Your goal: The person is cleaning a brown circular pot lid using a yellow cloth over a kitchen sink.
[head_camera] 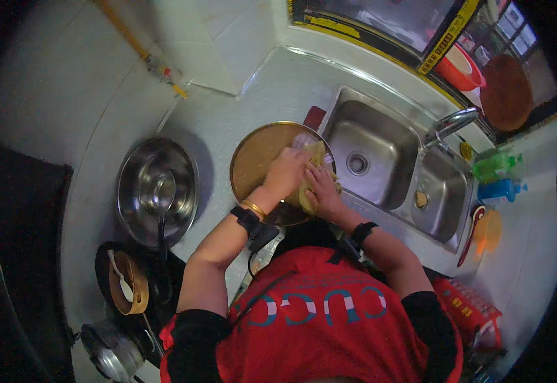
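Observation:
A round brown tray or lid (255, 158) with a shiny gold rim lies on the counter in front of me, left of the double sink. A crumpled yellow-green cloth (315, 152) covers part of its right side. My left hand (285, 172), below a gold bracelet and a black wrist strap, grips the cloth from the left, its fingertips partly hidden. My right hand (324, 189) bears on the cloth from the right, fingers bent over it near the rim. The two hands are close together. Part of the disc's lower edge is dark and shiny.
On the right is a steel double sink (372, 143) with a chrome faucet (451, 125); bottles (496, 167) stand beyond it. To the left are a large steel bowl (137, 191) holding a ladle (163, 196), a brown pan (139, 287) with a white spoon, and a metal pot (113, 354).

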A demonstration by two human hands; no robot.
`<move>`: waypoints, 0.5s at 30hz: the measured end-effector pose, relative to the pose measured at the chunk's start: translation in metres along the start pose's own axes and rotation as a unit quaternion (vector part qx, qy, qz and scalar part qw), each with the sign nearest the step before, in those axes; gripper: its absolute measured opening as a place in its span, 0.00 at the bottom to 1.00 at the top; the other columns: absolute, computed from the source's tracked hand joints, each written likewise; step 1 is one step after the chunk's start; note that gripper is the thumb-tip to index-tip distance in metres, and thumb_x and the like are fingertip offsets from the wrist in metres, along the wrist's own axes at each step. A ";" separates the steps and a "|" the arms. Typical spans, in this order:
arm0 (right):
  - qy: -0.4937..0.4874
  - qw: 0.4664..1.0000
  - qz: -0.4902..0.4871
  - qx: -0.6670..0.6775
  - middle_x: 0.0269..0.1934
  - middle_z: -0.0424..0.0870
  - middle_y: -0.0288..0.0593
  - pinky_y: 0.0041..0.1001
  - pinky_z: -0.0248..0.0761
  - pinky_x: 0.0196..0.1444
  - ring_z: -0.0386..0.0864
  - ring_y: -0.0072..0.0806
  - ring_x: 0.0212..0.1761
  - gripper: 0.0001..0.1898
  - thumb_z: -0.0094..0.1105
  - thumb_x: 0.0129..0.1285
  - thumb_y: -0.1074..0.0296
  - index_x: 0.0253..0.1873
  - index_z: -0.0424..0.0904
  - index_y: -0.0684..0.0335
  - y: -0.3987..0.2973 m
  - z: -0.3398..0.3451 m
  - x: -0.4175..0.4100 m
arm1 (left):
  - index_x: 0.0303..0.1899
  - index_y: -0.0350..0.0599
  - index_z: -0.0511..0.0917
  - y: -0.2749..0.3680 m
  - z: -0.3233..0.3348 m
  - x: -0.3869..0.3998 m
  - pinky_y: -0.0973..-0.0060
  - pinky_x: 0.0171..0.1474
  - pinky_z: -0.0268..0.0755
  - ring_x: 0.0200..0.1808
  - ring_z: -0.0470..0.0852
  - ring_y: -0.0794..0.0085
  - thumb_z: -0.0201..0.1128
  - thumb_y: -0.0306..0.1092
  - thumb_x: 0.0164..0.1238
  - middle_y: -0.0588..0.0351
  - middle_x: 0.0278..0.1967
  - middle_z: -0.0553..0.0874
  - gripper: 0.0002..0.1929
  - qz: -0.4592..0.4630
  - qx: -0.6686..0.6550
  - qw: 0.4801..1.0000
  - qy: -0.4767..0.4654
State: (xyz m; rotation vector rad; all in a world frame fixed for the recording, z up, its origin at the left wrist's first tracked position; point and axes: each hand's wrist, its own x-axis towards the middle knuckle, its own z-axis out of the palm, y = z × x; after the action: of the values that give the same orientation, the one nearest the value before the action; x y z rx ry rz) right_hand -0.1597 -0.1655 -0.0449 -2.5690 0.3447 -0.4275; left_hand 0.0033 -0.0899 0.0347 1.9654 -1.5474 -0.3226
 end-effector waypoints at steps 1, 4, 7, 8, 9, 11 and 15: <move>0.008 1.000 0.013 0.012 0.72 0.51 0.56 0.47 0.43 0.73 0.49 0.54 0.74 0.36 0.56 0.63 0.60 0.72 0.52 0.61 0.003 0.003 -0.003 | 0.52 0.40 0.76 0.000 -0.003 0.004 0.59 0.56 0.68 0.53 0.74 0.48 0.57 0.30 0.64 0.41 0.47 0.80 0.15 0.012 0.014 0.999 0.038; -0.014 1.000 0.012 0.020 0.72 0.52 0.54 0.48 0.40 0.73 0.50 0.53 0.73 0.35 0.54 0.63 0.60 0.72 0.51 0.63 -0.015 -0.004 0.000 | 0.40 0.39 0.78 -0.040 0.022 -0.003 0.58 0.49 0.69 0.44 0.76 0.49 0.55 0.32 0.65 0.46 0.38 0.81 0.09 -0.015 0.084 0.983 0.165; -0.070 0.997 -0.005 -0.042 0.72 0.53 0.53 0.52 0.39 0.72 0.50 0.52 0.73 0.34 0.53 0.64 0.57 0.71 0.52 0.63 -0.010 -0.012 0.004 | 0.35 0.40 0.77 -0.063 0.038 -0.004 0.55 0.46 0.68 0.40 0.76 0.48 0.54 0.34 0.67 0.44 0.35 0.80 0.08 -0.095 0.043 0.981 0.161; -0.071 0.996 -0.004 -0.053 0.72 0.53 0.53 0.53 0.39 0.72 0.50 0.52 0.73 0.34 0.52 0.64 0.56 0.71 0.53 0.63 -0.006 -0.010 0.006 | 0.34 0.40 0.77 -0.061 0.040 -0.001 0.55 0.45 0.68 0.40 0.76 0.48 0.53 0.34 0.67 0.45 0.35 0.80 0.08 -0.111 0.065 0.980 0.154; -0.073 0.995 -0.005 -0.064 0.71 0.53 0.53 0.54 0.39 0.71 0.50 0.51 0.73 0.34 0.52 0.64 0.55 0.71 0.53 0.63 -0.002 -0.008 0.009 | 0.33 0.40 0.76 -0.058 0.043 0.001 0.54 0.45 0.67 0.39 0.75 0.47 0.53 0.34 0.68 0.45 0.34 0.80 0.09 -0.128 0.089 0.977 0.147; -0.053 0.997 -0.002 -0.061 0.72 0.54 0.49 0.54 0.40 0.71 0.51 0.50 0.73 0.33 0.51 0.65 0.55 0.71 0.54 0.61 0.007 -0.005 0.020 | 0.31 0.40 0.75 -0.053 0.042 0.003 0.54 0.44 0.66 0.39 0.75 0.47 0.52 0.34 0.68 0.45 0.33 0.79 0.09 -0.135 0.108 0.974 0.143; -0.081 0.994 -0.014 -0.075 0.72 0.56 0.47 0.53 0.42 0.71 0.54 0.48 0.72 0.30 0.50 0.66 0.57 0.70 0.57 0.58 0.029 -0.001 0.058 | 0.31 0.40 0.73 -0.045 0.037 0.003 0.54 0.44 0.65 0.38 0.74 0.48 0.51 0.33 0.68 0.44 0.32 0.77 0.09 -0.104 0.101 0.972 0.185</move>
State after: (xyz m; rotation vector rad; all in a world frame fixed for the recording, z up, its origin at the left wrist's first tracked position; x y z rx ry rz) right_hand -0.1111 -0.2090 -0.0456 -2.7364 0.2922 -0.2067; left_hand 0.0200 -0.0984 -0.0209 2.2003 -1.1753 0.1207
